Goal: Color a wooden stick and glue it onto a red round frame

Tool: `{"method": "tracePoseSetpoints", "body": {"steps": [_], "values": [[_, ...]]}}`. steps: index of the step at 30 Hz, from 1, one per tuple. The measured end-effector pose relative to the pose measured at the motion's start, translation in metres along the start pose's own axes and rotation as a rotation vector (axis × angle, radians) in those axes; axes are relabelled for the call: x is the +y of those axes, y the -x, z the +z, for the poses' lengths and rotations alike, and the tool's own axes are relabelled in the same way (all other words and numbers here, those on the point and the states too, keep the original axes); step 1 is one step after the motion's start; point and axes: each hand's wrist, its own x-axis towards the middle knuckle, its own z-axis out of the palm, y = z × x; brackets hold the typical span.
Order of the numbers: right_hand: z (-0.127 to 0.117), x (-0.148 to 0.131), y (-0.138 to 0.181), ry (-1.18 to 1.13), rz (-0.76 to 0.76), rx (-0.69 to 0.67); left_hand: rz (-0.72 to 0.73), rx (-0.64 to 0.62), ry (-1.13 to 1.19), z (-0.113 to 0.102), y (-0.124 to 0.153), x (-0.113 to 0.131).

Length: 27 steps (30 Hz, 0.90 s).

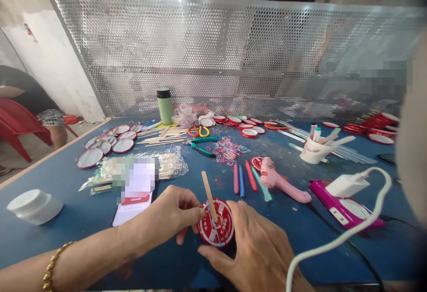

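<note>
At the lower centre of the frame, the red lid [227, 227] sits between both hands: the left hand [178, 212] pinches its left edge between thumb and fingers, while the right hand [255, 238] curves around its right side. A wooden stick [208, 190] runs from the lid's middle past its upper edge; whether it is fixed, I cannot tell. The lid looks light, stiff and rather slippery, best gripped by the rim; the thin stick could snap under sideways pressure.
</note>
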Motion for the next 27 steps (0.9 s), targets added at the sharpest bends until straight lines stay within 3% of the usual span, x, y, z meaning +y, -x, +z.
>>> {"method": "tracePoseSetpoints", "body": {"steps": [6, 11, 16, 21, 27], "values": [[0.001, 0.000, 0.009, 0.037, -0.050, -0.042, -0.016, -0.072, -0.108, -0.004, -0.004, -0.013], [0.003, -0.003, 0.009, 0.044, -0.096, 0.004, 0.042, 0.012, -0.289, -0.006, -0.009, -0.024], [0.005, -0.003, 0.007, 0.041, -0.149, 0.032, 0.091, 0.053, -0.500, -0.005, -0.001, -0.007], [0.009, -0.003, 0.008, 0.030, -0.168, 0.061, 0.053, 0.042, -0.529, -0.003, 0.006, 0.011], [0.012, 0.005, 0.012, 0.020, -0.181, 0.009, 0.166, 0.084, -0.574, -0.006, 0.014, -0.007]]}}
